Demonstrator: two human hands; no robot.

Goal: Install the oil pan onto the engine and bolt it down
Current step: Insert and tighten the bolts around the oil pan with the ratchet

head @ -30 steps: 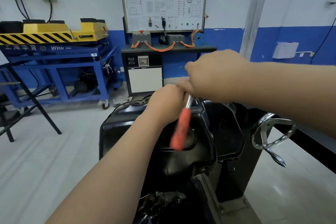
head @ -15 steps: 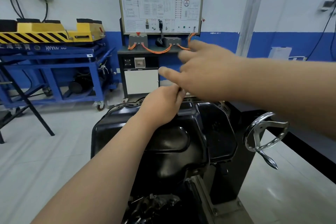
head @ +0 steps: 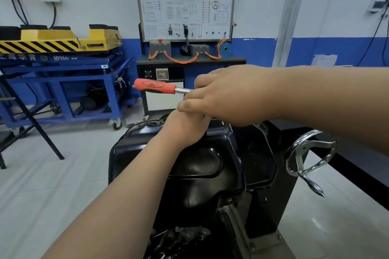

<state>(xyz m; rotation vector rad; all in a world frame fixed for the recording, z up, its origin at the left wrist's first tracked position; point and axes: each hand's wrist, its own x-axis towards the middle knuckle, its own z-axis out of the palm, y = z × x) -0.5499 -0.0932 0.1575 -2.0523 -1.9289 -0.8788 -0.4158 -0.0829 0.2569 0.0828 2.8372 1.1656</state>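
The black oil pan sits upside-up on the engine, which is mounted in a stand in front of me. My left hand is curled at the pan's far rim, under the head end of a ratchet; its fingers are mostly hidden by my other hand. My right hand lies over it and grips the ratchet's metal shaft. The ratchet's red handle sticks out level to the left. The bolt and socket are hidden under the hands.
A chrome handwheel juts from the stand on the right, close to my right forearm. Behind stand a training board on a black bench and a blue cart with a yellow striped unit. Black folding legs stand at left.
The red handle pointed down toward me a second ago, went out of sight as my right hand opened, and now points left with my right hand gripping the shaft. My left hand stayed put.
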